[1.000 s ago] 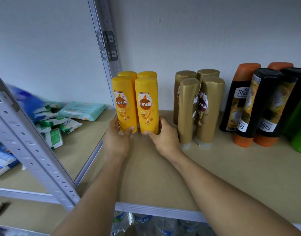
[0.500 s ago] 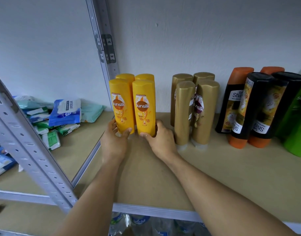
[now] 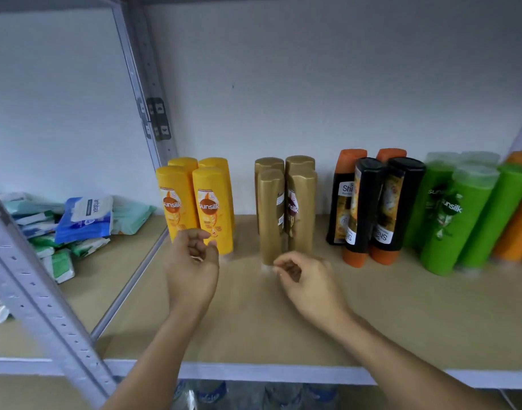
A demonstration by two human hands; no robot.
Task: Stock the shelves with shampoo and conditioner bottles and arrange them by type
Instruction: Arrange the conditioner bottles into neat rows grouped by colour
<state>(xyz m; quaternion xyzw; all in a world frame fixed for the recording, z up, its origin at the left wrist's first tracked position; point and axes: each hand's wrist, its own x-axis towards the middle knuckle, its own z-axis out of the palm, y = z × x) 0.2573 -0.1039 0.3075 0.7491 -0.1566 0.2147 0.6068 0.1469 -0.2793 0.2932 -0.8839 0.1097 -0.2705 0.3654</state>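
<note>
One head-worn wide-angle view, forward and slightly downward, close to the shelf point(image 3: 401, 321).

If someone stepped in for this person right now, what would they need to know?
Left hand: holds nothing, fingers loosely curled, before the yellow bottles.
Right hand: holds nothing, by the gold bottles.
Done: yellow, gold, black-and-orange bottles and green bottles stand grouped by type on the shelf.
Left: no loose bottles in view; check for more stock.
</note>
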